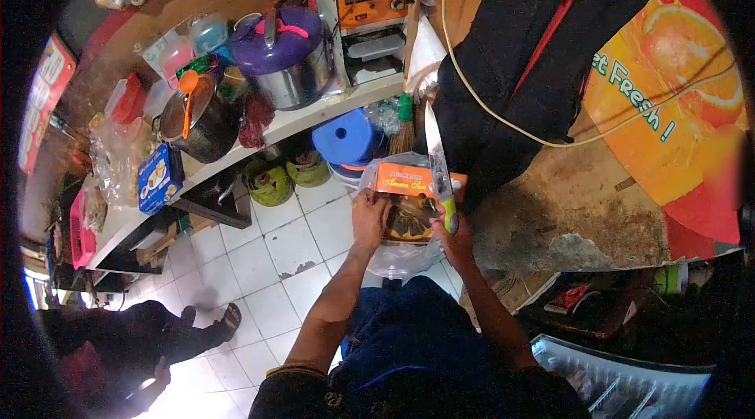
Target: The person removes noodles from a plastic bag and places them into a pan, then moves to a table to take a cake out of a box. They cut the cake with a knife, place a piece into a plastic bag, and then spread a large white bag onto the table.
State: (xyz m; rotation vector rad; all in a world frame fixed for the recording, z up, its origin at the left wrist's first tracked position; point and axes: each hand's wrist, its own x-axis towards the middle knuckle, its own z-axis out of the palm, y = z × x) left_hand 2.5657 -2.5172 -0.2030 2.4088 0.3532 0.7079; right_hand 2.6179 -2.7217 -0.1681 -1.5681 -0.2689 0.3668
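Note:
My right hand (454,235) is closed round the green and white handle of a knife (437,153), whose long blade points up and away from me. Beside it, an orange box (399,177) with a clear window shows something dark and yellow inside. My left hand (371,216) grips the box's left side with bent fingers. A thin translucent plastic bag (397,259) surrounds the box from below and behind. The knife's lower blade crosses the box's right part.
A shelf (291,122) at the left carries a purple-lidded pot (281,49), a dark pot (206,116) and a blue box (160,178). Green gas cylinders (267,181) stand beneath. Black cloth (503,65) hangs ahead. Another person (134,336) is at lower left.

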